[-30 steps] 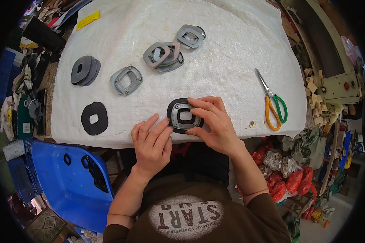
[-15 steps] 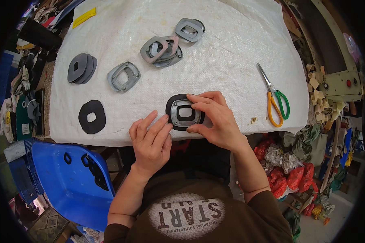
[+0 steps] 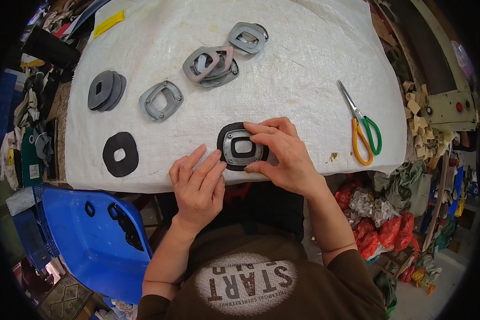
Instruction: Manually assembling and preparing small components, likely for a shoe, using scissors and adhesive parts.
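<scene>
A rounded-square grey frame (image 3: 229, 148) lies on a larger black rounded-square pad (image 3: 224, 134) near the front edge of the table. Black material also lines the frame's inner opening. My right hand (image 3: 289, 159) grips the frame and pad from the right, its thumb at the lower edge and its fingers at the upper right, covering that side. On the left, my left hand (image 3: 195, 185) has its fingers stretched out, with the fingertips against the pad's left edge. Farther left lies another black pad (image 3: 128, 164) with a small square hole.
White woven sheeting (image 3: 304, 69) covers the table. Scissors (image 3: 361, 125) with yellow and green handles lie right. Grey frames (image 3: 174, 106) and stacked dark grey pads (image 3: 97, 96) lie farther back. A blue tub (image 3: 90, 240) with black rings stands lower left; red bags (image 3: 369, 234) sit lower right.
</scene>
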### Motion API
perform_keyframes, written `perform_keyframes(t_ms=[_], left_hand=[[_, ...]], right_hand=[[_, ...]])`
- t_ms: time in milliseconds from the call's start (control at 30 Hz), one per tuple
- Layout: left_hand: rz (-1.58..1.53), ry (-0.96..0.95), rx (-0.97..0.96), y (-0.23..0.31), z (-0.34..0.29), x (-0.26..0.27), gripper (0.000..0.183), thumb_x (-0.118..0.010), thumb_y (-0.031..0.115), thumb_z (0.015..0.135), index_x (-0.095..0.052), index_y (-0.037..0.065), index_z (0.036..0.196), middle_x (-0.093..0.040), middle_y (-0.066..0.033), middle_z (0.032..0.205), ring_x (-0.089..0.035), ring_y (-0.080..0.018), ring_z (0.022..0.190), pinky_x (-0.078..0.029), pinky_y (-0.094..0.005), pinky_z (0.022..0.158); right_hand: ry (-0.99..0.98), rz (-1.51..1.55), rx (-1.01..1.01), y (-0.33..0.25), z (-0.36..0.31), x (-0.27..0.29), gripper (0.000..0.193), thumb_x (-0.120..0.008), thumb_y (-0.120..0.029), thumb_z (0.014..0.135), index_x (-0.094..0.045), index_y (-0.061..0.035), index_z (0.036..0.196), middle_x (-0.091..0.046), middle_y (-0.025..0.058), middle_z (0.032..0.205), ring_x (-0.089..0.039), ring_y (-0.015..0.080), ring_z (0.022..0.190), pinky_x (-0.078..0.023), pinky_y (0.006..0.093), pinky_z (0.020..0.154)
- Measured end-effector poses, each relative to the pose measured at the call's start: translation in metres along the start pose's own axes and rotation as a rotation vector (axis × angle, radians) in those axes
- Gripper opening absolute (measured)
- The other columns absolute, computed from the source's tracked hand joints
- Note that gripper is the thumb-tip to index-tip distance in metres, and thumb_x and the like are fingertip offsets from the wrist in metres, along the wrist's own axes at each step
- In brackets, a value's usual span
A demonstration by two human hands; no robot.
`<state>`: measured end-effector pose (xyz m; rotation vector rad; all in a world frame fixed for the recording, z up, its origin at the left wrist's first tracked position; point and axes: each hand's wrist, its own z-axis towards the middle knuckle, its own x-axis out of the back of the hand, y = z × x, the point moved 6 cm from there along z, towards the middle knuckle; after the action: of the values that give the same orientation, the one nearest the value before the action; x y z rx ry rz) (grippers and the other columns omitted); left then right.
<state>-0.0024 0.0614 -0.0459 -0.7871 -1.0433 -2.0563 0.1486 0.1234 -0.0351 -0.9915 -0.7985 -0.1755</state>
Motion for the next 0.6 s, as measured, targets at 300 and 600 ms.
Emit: perform_keyframes(t_ms=[300,600], left_hand=[[-0.005,0.007,0.010,-0.0001,0.0002,0.0003,0.025,-0.061,0.001,0.064,-0.062,0.005,0.089,-0.060,-0.0059,0.104,-0.052,-0.0259,0.105,-0.034,-0.0391,0.086],[-0.006,0.008,0.014,-0.0011,-0.0003,0.0003,0.026,-0.061,0.001,0.063,-0.062,0.006,0.089,-0.060,-0.0050,0.105,-0.052,-0.0254,0.106,-0.034,-0.0392,0.087]], right_hand=[[-0.015,-0.005,0.008,0.0003,0.0005,-0.0002,0.051,-0.077,-0.009,0.052,-0.051,-0.0051,0.095,-0.056,0.0068,0.117,-0.049,0.0302,0.098,-0.042,0.0369,0.083],[-0.030,-0.022,0.005,-0.0012,0.0022,0.0000,0.051,-0.077,-0.009,0.052,-0.050,-0.0056,0.096,-0.055,0.0065,0.117,-0.049,0.0301,0.098,-0.042,0.0367,0.083]])
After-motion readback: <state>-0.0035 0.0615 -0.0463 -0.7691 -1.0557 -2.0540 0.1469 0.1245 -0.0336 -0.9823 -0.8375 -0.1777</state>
